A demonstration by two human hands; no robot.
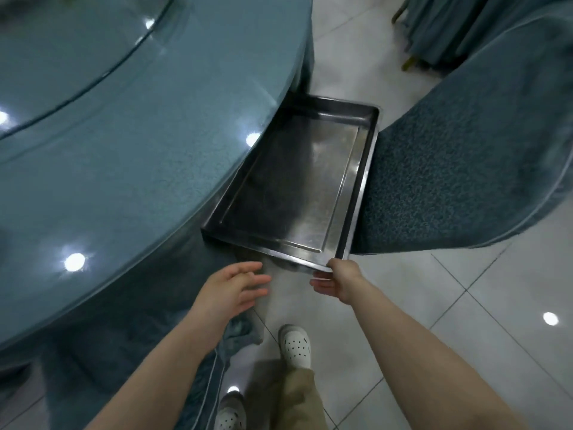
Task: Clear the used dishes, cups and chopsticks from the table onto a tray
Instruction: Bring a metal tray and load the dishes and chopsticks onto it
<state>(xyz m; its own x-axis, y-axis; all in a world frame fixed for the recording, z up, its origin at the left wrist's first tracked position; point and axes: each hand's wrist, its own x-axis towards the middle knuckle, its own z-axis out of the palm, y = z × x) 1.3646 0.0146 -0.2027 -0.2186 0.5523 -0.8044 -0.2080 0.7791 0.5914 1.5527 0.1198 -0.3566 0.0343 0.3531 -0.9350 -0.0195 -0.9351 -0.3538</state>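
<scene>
1. Head view: right hand grips the near right corner of the metal tray.
2. Left hand hovers spread, holding nothing.
3. Tray sits between the surface and a covered chair.

A round table under a teal cloth carries a glass turntable. Beside it, a steel tray rests on a covered chair above the tiled floor.

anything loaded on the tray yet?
No, the metal tray shows only its bare steel floor, with no dishes, cups or chopsticks in it, while the right hand holds its near corner.
</scene>
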